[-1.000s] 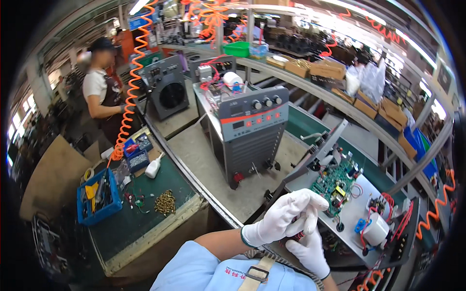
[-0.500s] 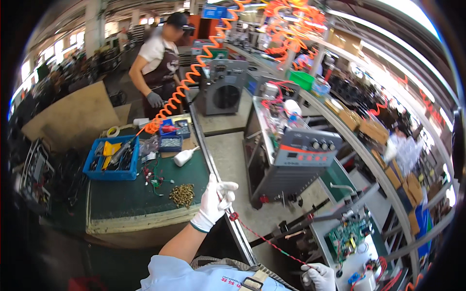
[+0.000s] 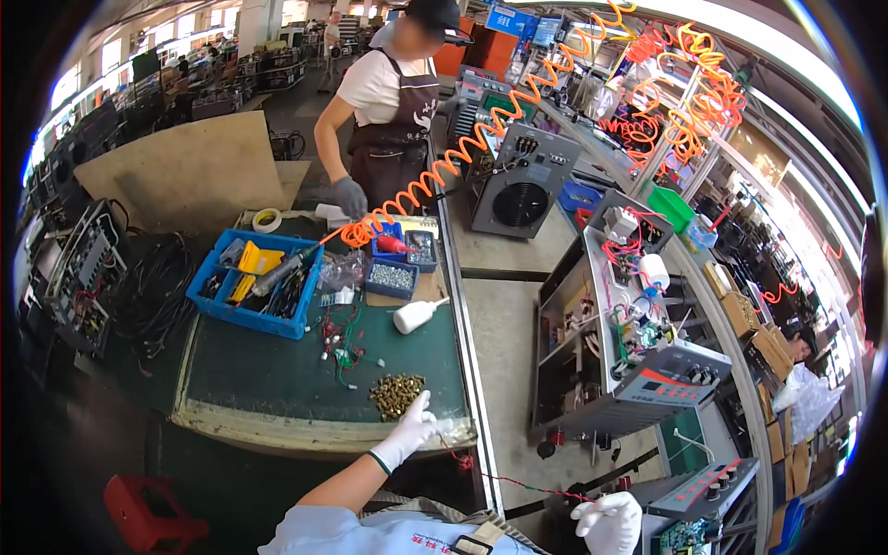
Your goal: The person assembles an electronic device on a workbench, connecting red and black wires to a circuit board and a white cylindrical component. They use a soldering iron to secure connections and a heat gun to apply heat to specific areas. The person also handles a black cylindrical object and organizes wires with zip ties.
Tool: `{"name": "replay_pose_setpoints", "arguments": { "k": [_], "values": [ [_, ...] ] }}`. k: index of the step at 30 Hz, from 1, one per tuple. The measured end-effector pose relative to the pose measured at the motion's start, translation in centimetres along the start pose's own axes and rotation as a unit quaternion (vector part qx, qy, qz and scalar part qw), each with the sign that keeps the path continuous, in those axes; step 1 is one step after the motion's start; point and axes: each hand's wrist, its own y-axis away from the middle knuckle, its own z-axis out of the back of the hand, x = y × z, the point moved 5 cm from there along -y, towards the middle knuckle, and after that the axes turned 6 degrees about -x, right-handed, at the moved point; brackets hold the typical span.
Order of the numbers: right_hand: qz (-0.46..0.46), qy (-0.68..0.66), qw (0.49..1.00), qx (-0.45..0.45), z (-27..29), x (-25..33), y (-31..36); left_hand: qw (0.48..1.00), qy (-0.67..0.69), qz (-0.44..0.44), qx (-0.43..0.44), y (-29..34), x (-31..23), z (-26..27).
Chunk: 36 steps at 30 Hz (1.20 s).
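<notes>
A busy workshop with rows of equipment spreads out behind a green-topped workbench [image 3: 250, 370]. Past its far edge stands a co-worker [image 3: 393, 129] in a dark apron with a white printed mark. Further back hangs a blue sign [image 3: 509, 22] with pale lettering; the grey machine [image 3: 601, 407] right of the bench has a red printed strip and small markings on its front panel. The person's light blue shirt [image 3: 416, 539] carries red printing on the chest.

The twisted red and green wire [image 3: 527, 485] stretches between the two white-gloved hands, beyond the bench's near right corner. Its long axis runs from left to right, dropping slightly toward the right hand [image 3: 610, 523], whose closed fingers pinch that end. A small red tangle sits near the other end, which meets the fingers of the left hand [image 3: 407, 437] — whether they grip it, I cannot tell.

The left hand is at the bench's near edge, close to the right corner, just beside a heap of brass fittings [image 3: 398, 396]. A white bottle [image 3: 414, 317] lies by the right edge, its nozzle pointing right — a blue tray [image 3: 250, 314] of tools sits toward the left edge.
</notes>
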Motion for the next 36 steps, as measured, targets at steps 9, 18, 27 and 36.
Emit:
{"name": "replay_pose_setpoints", "arguments": {
  "k": [9, 18, 27, 36],
  "values": [
    [-0.075, 0.069, 0.993, -0.058, -4.8, -3.5, -4.1, 0.816, -0.25, -0.291, 0.433, 1.2, -7.6, -10.8],
    [-0.044, 0.122, 0.974, -0.187, -3.9, -1.3, -4.5, 0.716, -0.238, 0.073, 0.652, 5.4, -12.1, -17.1],
    [0.127, -0.054, 0.956, -0.259, 0.6, -0.7, -5.6, 0.801, -0.13, 0.151, 0.564, 0.4, -11.7, -13.9],
    [0.074, 0.026, 0.948, -0.307, -1.4, -1.2, -8.0, 0.8, -0.154, 0.092, 0.573, -2.2, -10.7, -13.2]
  ]
}}
